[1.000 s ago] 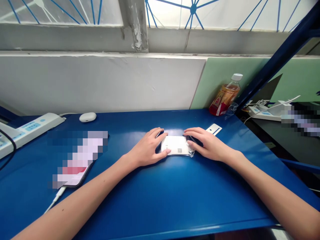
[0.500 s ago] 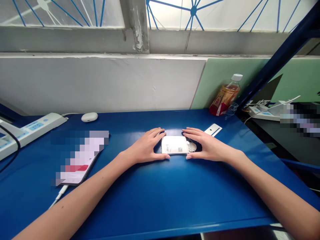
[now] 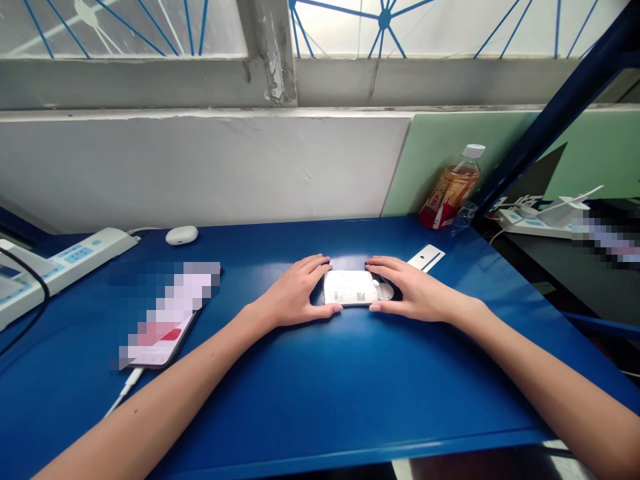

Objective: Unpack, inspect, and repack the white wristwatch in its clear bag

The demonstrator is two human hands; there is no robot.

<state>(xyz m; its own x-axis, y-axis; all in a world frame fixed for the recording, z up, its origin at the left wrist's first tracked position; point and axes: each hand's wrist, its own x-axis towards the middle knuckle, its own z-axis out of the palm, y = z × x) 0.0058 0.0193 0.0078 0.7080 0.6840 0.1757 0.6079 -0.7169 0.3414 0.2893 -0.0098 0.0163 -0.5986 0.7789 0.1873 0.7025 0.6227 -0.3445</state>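
A small white rectangular pack (image 3: 350, 287) with printed marks and a code lies on the blue desk, directly between my hands. At its right end sits a round whitish piece (image 3: 385, 291), partly behind my right hand. My left hand (image 3: 305, 290) curves around the left end, thumb at the near edge and fingers by the far edge. On the other side my right hand (image 3: 403, 288) mirrors it, thumb and fingers apart. Whether the fingertips press on the pack I cannot tell. A white card (image 3: 427, 258) with a dark stripe lies just beyond my right hand.
On the blue desk (image 3: 320, 400), a phone (image 3: 175, 320) with a white cable (image 3: 125, 390) lies left. Behind it are a white earbud case (image 3: 182, 235) and a power strip (image 3: 75, 263). A drink bottle (image 3: 450, 190) leans at the back right, near a blue metal post (image 3: 550, 113).
Both thumbs have shifted very slightly inward along the pack's near edge. The camera view has moved a little; the pack stays between my hands.
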